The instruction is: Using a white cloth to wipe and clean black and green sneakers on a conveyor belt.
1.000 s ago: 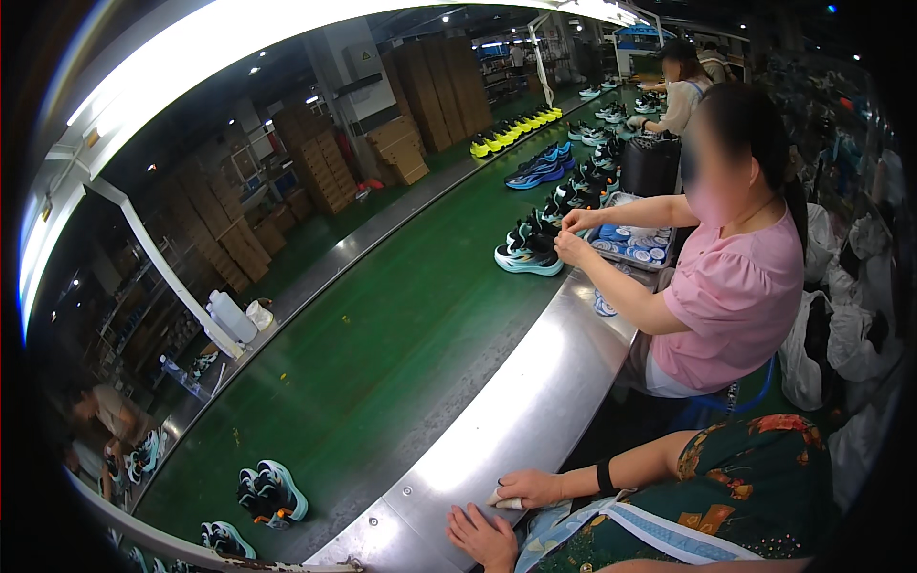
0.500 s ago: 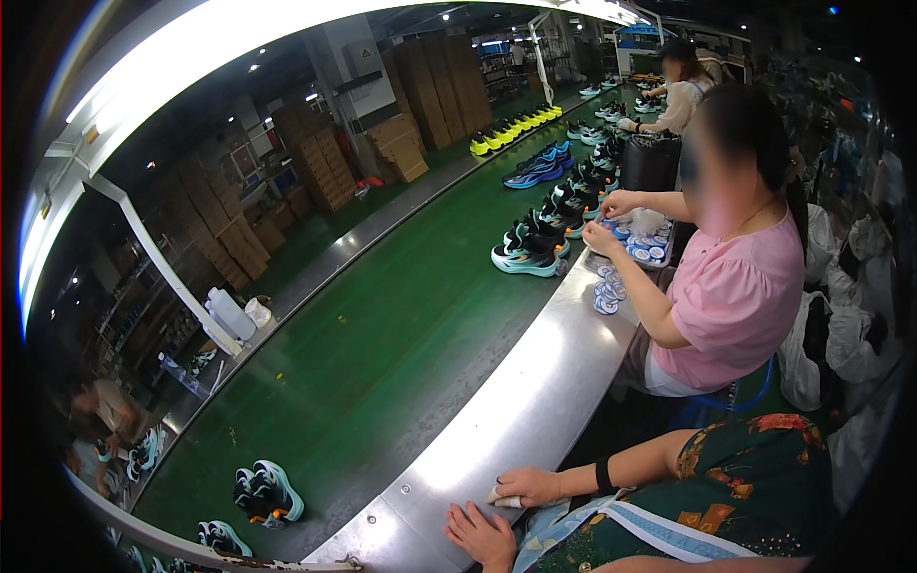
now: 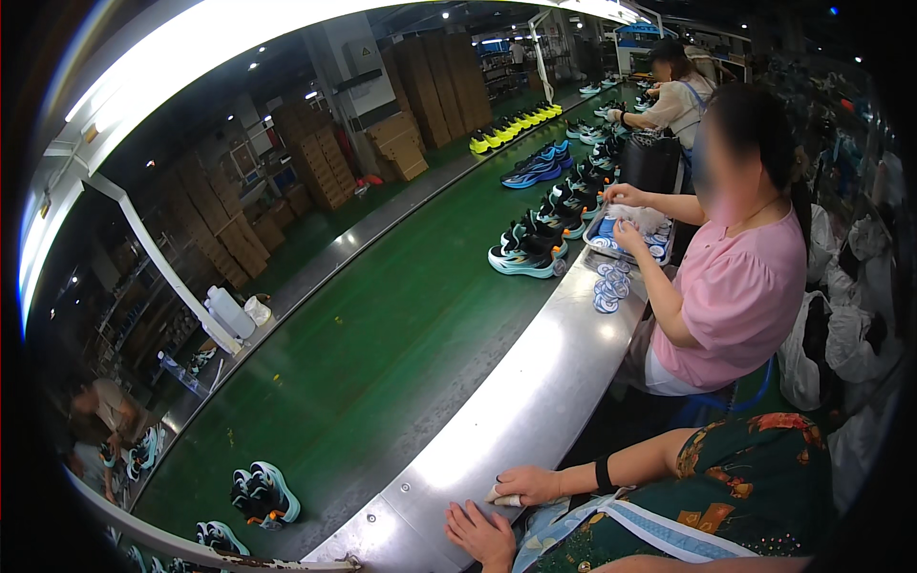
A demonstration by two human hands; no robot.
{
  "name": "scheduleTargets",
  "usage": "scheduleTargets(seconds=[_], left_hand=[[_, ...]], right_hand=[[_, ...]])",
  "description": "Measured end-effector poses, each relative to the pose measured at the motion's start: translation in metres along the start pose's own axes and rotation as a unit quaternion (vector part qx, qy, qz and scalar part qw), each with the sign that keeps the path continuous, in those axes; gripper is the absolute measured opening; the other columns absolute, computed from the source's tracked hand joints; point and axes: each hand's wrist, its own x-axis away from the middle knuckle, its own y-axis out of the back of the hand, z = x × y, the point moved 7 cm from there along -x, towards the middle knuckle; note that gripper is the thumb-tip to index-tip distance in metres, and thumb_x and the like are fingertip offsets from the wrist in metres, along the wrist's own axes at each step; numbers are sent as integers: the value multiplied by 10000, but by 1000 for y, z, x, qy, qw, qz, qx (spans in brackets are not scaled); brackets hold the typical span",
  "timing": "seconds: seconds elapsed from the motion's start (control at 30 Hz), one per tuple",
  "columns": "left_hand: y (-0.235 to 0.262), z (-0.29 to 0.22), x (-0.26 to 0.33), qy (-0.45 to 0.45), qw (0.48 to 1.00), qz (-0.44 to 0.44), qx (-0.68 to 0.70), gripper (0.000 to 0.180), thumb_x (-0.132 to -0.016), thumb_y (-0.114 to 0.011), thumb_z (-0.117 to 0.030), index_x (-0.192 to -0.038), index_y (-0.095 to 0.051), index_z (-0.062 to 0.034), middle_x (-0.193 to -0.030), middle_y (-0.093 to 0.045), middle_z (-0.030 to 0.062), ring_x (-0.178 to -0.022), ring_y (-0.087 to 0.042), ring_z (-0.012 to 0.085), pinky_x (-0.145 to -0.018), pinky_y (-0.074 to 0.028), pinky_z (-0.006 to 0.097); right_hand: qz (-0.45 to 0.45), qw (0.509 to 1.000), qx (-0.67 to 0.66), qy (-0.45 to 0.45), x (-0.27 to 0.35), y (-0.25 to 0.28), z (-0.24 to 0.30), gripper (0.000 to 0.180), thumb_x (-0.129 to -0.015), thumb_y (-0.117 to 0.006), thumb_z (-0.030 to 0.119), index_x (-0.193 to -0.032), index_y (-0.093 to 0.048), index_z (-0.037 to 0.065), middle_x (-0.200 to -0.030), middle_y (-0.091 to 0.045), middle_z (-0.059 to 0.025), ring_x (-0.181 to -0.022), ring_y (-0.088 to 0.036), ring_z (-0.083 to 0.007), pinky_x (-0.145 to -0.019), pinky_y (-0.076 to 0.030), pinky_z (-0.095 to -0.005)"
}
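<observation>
My left hand [image 3: 480,535] lies flat on the metal edge of the bench [image 3: 439,482], fingers slightly spread, holding nothing. Just beyond it, my right hand [image 3: 531,485] rests at the same edge, its fingers curled round a small beige cloth-like piece [image 3: 504,497]. A black band [image 3: 604,475] circles my right wrist. Nearest to my hands on the green conveyor belt [image 3: 334,401] is a pair of black and pale-teal sneakers [image 3: 266,493] with orange bits. Part of another pair [image 3: 220,538] shows behind the rail at the lower left.
A co-worker in pink [image 3: 740,277] sits further up the bench, beside a tray of round blue-white discs [image 3: 604,229] and a loose pile of discs [image 3: 609,286]. Sneakers [image 3: 527,244] line the belt there; yellow ones [image 3: 516,127] stand on the far side. A white jug [image 3: 229,313] stands on the opposite ledge.
The sneakers on the belt have shifted slightly toward the lower left. The co-worker in pink has drawn both hands back over the tray. My hands have stayed in place.
</observation>
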Motion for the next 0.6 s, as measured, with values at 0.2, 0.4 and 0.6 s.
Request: scheduleTargets(seconds=[0.2,0.4,0.6], left_hand=[[2,-2,1,0,1000,8,3,568,-752,-608,-243,-1231,-475,31,-1359,-390,290,-1316,-304,459,-1086,-170,607],[0,-4,-1,3,1000,17,5,575,-751,-611,-243,-1238,-469,29,-1362,-385,288,-1321,-295,456,-1086,-165,607],[3,-3,0,1,1000,10,5,581,-751,-612,-245,-1244,-466,25,-1368,-380,287,-1320,-296,455,-1087,-168,605]], right_hand=[[4,1000,8,8,-1,3,5,193,-880,-632,182,-1051,-656,94,-765,-517,-107,-729,-561,-293,-637,-447,-378],[2,1000,5,5,1,4,2,193,-882,-634,184,-1052,-656,95,-766,-519,-107,-728,-560,-293,-639,-449,-377],[6,1000,-12,-4,1,0,0,147,-867,-613,182,-972,-614,80,-802,-498,-121,-768,-527,-308,-664,-428,-396]])
